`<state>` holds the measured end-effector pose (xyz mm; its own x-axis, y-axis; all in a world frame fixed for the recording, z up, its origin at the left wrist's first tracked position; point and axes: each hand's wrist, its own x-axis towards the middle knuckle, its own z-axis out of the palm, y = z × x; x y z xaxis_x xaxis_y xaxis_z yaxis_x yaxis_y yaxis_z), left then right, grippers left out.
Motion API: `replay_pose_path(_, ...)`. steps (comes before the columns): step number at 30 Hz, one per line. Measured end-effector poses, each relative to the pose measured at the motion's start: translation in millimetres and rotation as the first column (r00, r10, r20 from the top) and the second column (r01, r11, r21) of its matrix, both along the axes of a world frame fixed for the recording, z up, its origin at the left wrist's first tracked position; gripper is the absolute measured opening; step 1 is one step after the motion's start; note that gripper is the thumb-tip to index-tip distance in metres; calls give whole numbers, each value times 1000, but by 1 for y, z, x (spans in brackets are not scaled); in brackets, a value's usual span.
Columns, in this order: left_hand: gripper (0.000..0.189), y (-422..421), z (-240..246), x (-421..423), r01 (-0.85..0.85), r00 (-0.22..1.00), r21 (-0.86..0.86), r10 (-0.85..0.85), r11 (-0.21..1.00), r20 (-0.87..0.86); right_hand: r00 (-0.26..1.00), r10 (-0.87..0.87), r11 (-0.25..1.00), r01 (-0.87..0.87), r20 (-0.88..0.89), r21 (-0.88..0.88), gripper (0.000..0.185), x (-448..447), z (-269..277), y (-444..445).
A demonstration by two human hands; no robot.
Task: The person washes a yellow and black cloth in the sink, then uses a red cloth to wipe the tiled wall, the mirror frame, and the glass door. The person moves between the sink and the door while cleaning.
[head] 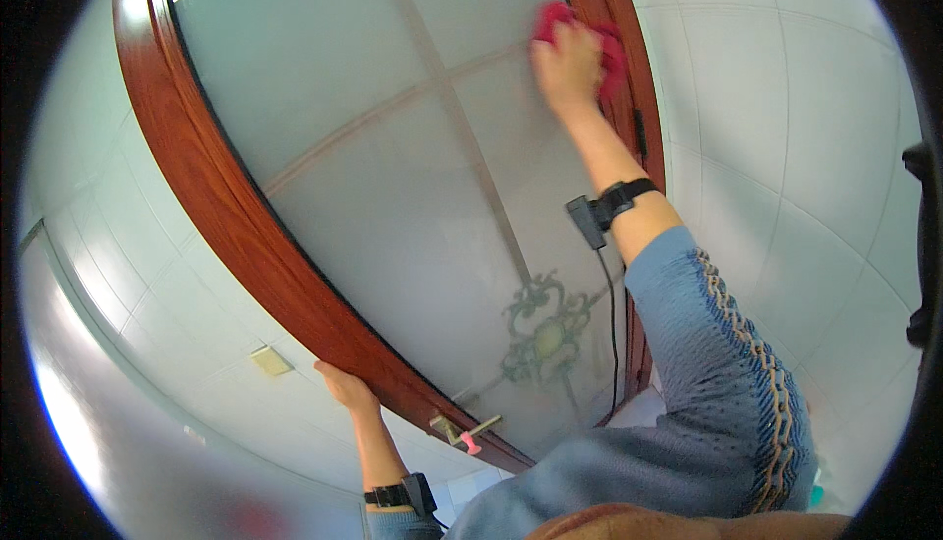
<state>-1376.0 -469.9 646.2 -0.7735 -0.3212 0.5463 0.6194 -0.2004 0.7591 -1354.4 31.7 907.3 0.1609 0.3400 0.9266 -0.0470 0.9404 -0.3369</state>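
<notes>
In front of me stands a wooden door with a reddish-brown frame (214, 172) around a frosted glass panel (346, 223). My right hand (571, 65) is raised and presses a crumpled red cloth (611, 61) against the upper right, where the glass meets the frame; hand and cloth are blurred. Lower down on the left, my left hand (350, 387) grips the outer edge of the door frame, its fingers partly hidden behind it. A metal lever handle (479, 429) with a small pink item (469, 443) on it sits to the right of that hand.
White tiled wall (744, 98) rises close on the right, past the door hinges (639, 131). Behind the door's left edge are more tiles and a pale yellow wall plate (271, 360). A black cable (611, 326) hangs from the device (587, 220) strapped to my right forearm.
</notes>
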Motion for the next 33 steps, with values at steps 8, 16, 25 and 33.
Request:
replay_pose_path(8, 75, 5, 6, 5, -21, 1000, -5, 21, 1000, -20, 966, 242, 965, -250, 96, 84, 52, -6, -259, -140)
replay_pose_path(16, 77, -6, -2, -2, -83, 995, -106, 88, 991, 39, 480, 652, 187, -852, 587, 489, 32, -7, -190, -268)
replay_pose_path(25, 77, 4, 5, 8, -146, 984, 8, 145, 989, 105, 996, -65, 993, 58, -69, -101, 45, -35, -184, 17)
replay_pose_path(33, 78, 23, 26, 25, -126, 972, 130, 97, 983, 212, 991, 123, 526, -14, 60, -850, 62, -35, -432, -11)
